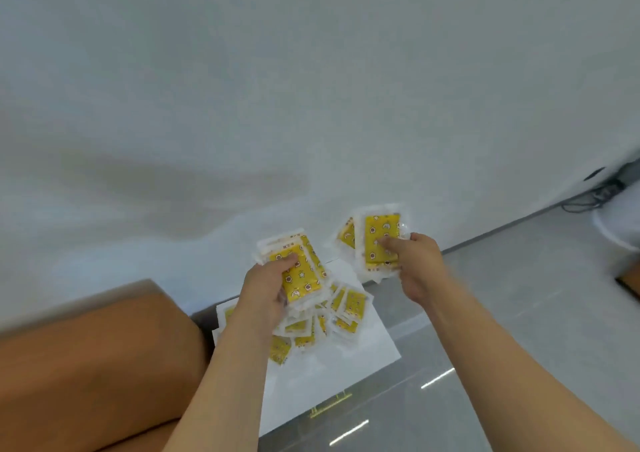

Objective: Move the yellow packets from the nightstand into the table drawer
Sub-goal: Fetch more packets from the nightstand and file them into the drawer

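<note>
My left hand (266, 287) grips a stack of yellow packets (301, 273) with a star print and clear plastic edges, lifted above the white nightstand (367, 351). To the right and a little higher, my right hand (414, 261) holds a second bunch of yellow packets (381, 238), thumb pressed on the top one. Several more yellow packets (348, 313) lie in a loose heap on the nightstand top, partly hidden under my left hand and forearm. No table drawer is in view.
An orange-brown padded bed edge (90, 365) stands left of the nightstand. A white wall (277, 88) fills the background. Grey glossy floor (502, 313) lies to the right, with cables (595, 195) and a white round object (620, 223) at the far right.
</note>
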`<state>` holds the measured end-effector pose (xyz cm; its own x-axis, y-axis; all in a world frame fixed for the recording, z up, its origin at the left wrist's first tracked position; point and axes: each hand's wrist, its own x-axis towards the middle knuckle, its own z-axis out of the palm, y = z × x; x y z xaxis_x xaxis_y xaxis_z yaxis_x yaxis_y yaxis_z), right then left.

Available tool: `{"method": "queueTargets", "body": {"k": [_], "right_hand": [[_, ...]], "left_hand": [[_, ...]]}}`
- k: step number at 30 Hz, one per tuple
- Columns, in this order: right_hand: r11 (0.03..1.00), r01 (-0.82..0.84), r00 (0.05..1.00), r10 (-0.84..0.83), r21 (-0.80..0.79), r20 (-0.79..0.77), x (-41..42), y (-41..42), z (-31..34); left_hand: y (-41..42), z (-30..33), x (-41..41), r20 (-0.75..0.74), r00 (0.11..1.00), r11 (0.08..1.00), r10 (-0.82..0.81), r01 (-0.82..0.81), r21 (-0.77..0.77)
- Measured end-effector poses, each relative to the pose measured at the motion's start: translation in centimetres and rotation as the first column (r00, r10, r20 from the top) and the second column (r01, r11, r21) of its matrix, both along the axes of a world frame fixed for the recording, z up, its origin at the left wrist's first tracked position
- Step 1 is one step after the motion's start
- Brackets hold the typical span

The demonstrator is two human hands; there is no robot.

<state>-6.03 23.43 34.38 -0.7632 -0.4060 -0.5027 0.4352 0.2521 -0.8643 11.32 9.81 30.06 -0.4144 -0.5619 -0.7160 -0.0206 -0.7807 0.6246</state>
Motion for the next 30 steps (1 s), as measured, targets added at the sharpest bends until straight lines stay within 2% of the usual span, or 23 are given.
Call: {"method": "queueTargets", "body": {"k": [5, 11, 16, 21, 24, 27, 30], "right_hand": [[0.922, 0.231, 0.972, -0.202, -0.312, 0.123, 1.1, 9.6, 10.6], [0.762, 0.379, 0.926, -0.304, -0.525, 0.225, 0.5, 22.4, 16.0], [0.730, 0.378, 0.920, -0.227, -0.569, 0.319, -0.2, 33.1, 17.6], [0.736, 0.394, 0.908, -0.216, -0.551, 0.360, 0.4, 40.8, 16.9], [0.733, 0.403, 0.906, -0.232, -0.548, 0.355, 0.8, 44.3, 16.5], [0.741, 0.400, 0.911, -0.256, -0.539, 0.325, 1.4, 48.3, 16.7], [0.702, 0.429, 0.903, -0.307, -0.568, 0.301, 1.7, 53.6, 17.3]], "left_hand": [[7.0, 12.1, -1.5, -0.164, 0.981, 0.988, -0.107, 0.086, -0.130], [17.1, 20.4, -4.4, -0.236, 0.941, 0.946, -0.243, 0.176, -0.273], [25.8, 22.7, -6.4, -0.254, 0.899, 0.907, -0.357, 0.269, -0.323], [32.9, 21.7, -8.1, -0.123, 0.872, 0.845, -0.474, 0.411, -0.341], [36.5, 21.3, -9.0, -0.051, 0.834, 0.794, -0.549, 0.501, -0.343], [40.6, 21.6, -9.0, -0.045, 0.818, 0.777, -0.574, 0.526, -0.346], [45.4, 22.4, -8.4, -0.043, 0.798, 0.753, -0.601, 0.547, -0.367]]}}
